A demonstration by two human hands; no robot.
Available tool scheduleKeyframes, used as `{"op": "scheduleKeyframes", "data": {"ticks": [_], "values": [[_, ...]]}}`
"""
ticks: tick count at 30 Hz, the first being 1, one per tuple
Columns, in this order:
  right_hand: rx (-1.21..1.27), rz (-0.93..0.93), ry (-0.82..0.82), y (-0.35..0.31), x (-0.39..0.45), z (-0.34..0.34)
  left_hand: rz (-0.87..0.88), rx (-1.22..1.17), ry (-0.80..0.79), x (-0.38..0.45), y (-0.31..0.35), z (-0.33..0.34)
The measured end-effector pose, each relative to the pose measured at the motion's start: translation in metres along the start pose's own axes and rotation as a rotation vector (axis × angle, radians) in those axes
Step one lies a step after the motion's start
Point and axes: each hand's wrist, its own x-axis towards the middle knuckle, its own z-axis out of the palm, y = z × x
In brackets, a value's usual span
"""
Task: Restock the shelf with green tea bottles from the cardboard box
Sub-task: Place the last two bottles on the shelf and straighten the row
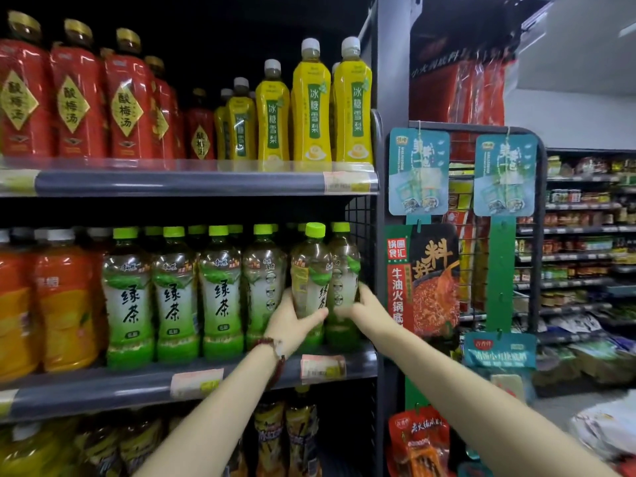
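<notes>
Your left hand (pixel 292 320) grips one green tea bottle (pixel 309 270) low on its body, upright at the right end of the middle shelf (pixel 103 395). Your right hand (pixel 361 304) wraps a second bottle (pixel 344 266) just beside it, touching. Left of your hands: four more green-capped bottles in the front row, three with labels facing out.

Grocery shop aisle, metal shelf (pixel 192 390) with price tags (pixel 196 383), rows of bottled drinks (pixel 311 108), hanging sauce packets (pixel 422 280)
</notes>
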Motion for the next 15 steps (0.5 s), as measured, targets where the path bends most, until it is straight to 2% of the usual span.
{"op": "scheduleKeyframes", "data": {"ticks": [7, 11, 15], "values": [[-0.117, -0.036, 0.051, 0.0163, -0.0072, 0.0052, -0.025, 0.075, -0.009, 0.0041, -0.0061, -0.0004], [-0.136, -0.028, 0.056, 0.0127, -0.0128, 0.0057, 0.008, 0.189, 0.048, -0.001, -0.006, 0.0007], [-0.149, -0.031, 0.097, 0.0132, -0.0101, 0.0073, -0.003, 0.165, 0.035, 0.0013, -0.0062, -0.0033]]}}
